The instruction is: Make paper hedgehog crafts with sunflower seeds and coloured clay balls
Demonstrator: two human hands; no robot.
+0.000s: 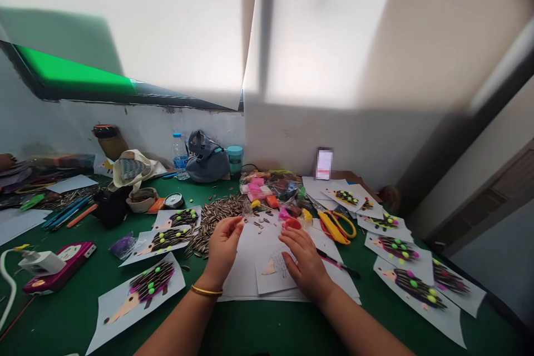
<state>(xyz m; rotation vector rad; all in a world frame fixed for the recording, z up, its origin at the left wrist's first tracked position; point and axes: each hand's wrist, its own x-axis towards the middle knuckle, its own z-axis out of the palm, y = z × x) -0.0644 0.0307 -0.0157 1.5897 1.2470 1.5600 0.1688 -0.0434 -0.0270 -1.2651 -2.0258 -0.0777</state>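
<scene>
My left hand (pixel 224 246), with a gold bangle at its wrist, is closed in a pinch above the left side of the white paper stack (pixel 237 283). Whatever sits between the fingertips is too small to make out. Over the right side of the stack, my right hand (pixel 305 261) is open, palm down, thumb apart. Its fingertips are close to a red round piece (pixel 292 224); whether they touch it I cannot tell. Partly under this hand lies a sheet with a hedgehog drawing (pixel 273 267), its snout coloured peach. A heap of striped sunflower seeds (pixel 214 219) lies beside my left hand.
Yellow-handled scissors (pixel 336 227) and a dark brush-like tool (pixel 340 264) lie right of the stack. Bags of coloured clay (pixel 267 189) sit behind it. Hedgehog pictures with seed spines flank both sides (pixel 142 289). A phone (pixel 324 163) stands at the back; a power bank (pixel 60 267) lies left.
</scene>
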